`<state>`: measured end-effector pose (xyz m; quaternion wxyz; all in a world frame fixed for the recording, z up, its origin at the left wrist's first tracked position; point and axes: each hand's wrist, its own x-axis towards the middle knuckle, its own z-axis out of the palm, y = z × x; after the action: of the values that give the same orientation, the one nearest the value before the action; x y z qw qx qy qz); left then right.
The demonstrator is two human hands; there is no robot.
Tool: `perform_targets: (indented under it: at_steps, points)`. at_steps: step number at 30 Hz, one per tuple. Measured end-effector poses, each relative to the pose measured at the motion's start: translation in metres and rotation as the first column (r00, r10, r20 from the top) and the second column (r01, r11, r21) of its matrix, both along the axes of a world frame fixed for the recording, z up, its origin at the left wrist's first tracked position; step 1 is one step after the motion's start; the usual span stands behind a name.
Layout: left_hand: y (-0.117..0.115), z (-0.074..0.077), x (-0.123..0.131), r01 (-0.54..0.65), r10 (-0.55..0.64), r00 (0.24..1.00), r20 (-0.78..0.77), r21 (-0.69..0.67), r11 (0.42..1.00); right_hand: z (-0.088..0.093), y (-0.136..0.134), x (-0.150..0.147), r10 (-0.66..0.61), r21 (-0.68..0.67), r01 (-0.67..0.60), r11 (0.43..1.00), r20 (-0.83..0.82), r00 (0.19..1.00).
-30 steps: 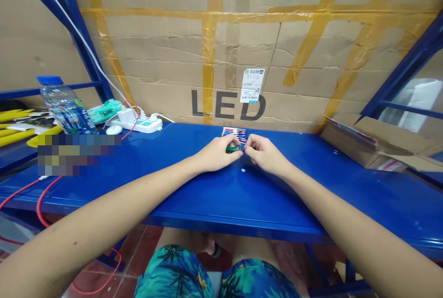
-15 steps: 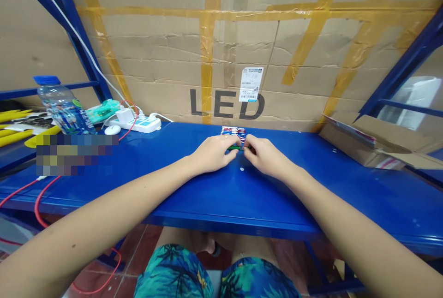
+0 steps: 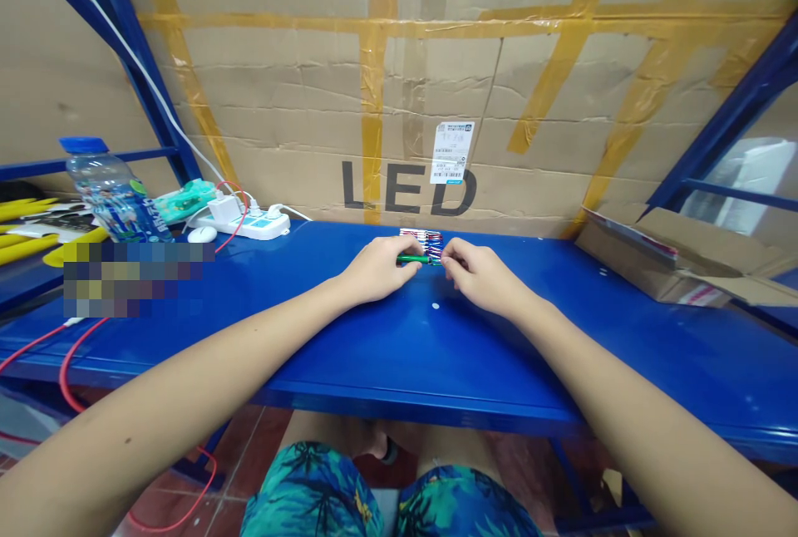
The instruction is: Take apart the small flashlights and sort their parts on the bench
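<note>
In my left hand (image 3: 381, 269) is a slim green pen (image 3: 412, 258), held level between the thumb and fingers over the blue tabletop. My right hand (image 3: 477, 271) is closed in a pinch at the pen's right end. What lies between its fingertips is too small to make out. Just behind both hands lies a row of several thin red, white and blue sticks (image 3: 425, 236) that look like pens, partly hidden by my left fingers. A small white spot (image 3: 435, 306) shows on the tabletop in front of the hands.
To the left stand a plastic bottle (image 3: 115, 196) with a blue cap and a white power strip (image 3: 262, 225) with plugs and cables. An opened cardboard box (image 3: 654, 258) is at the right. A large taped cardboard panel (image 3: 280, 121) rises behind the blue table (image 3: 374, 354).
My left hand has shifted slightly left and its fingers have parted, so more of the green pen shows. The right hand has moved slightly right and remains pinched.
</note>
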<state>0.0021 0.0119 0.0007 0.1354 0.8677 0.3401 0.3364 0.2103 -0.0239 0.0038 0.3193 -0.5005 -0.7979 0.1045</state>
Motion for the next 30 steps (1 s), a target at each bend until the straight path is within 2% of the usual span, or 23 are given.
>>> perform_targets:
  at_steps: [6,9,14,19,26,30]
  points:
    - [0.008,0.001,-0.004,0.037,-0.017,0.983,0.182,-0.106,0.994,-0.002,0.007,0.003,-0.035,-0.273,-0.059,0.960,-0.327,0.944]
    - [0.009,0.003,-0.004,0.045,-0.006,0.968,0.250,-0.151,0.987,-0.002,0.008,0.003,-0.023,-0.327,-0.117,0.938,-0.396,0.918]
    - [0.004,0.007,-0.003,0.111,-0.040,0.964,0.263,-0.263,0.958,-0.001,0.006,0.003,0.059,-0.288,-0.204,0.936,-0.442,0.895]
    - [-0.002,0.004,0.002,0.222,-0.119,0.949,0.291,-0.351,0.910,-0.001,-0.002,-0.003,0.170,-0.176,-0.246,0.953,-0.361,0.917]
    - [-0.006,0.002,0.007,0.223,-0.114,0.948,0.297,-0.363,0.905,-0.003,-0.006,-0.012,0.219,-0.279,-0.347,0.896,-0.402,0.889]
    - [-0.008,0.003,0.006,0.197,-0.125,0.962,0.242,-0.298,0.934,-0.002,-0.006,-0.014,0.242,-0.317,-0.414,0.853,-0.463,0.853]
